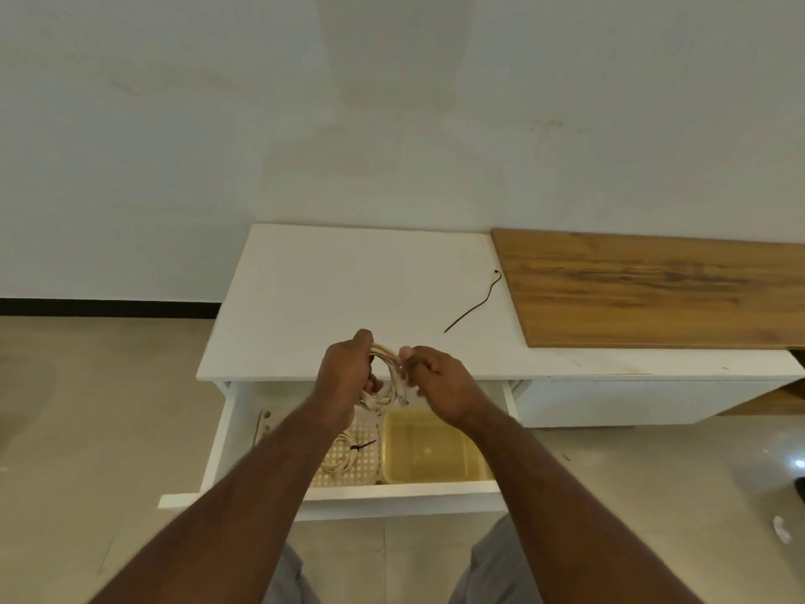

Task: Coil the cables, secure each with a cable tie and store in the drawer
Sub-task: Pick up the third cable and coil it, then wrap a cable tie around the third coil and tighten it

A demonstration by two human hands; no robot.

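White cable (385, 377) — coiled into loops, held above the open drawer (331, 501) just below the front edge of the white cabinet top (348, 289). Left hand (346, 377) clenched round the left side of the coil; right hand (440, 385) pinching the right side near a clear plug end hanging down. No tie on this coil yet.

Black cable tie (475, 303) — lying loose near the right edge of the cabinet top, close to the wooden board (653, 289); well apart from both hands.

Second white coil (342, 457) — already bound with a black tie, resting on the perforated tray (361, 451) in the left part of the drawer.

Progress, judged: one cable finished and stored; second coiled, still to be tied and laid in; drawer left to shut.

Surroundings: yellowish translucent container (431, 446) at the right of the drawer, beside the tray. Small white scrap (782, 529) on the floor, far right. Nothing visibly blocking the reach to the tie, though one hand must let go of the coil first.
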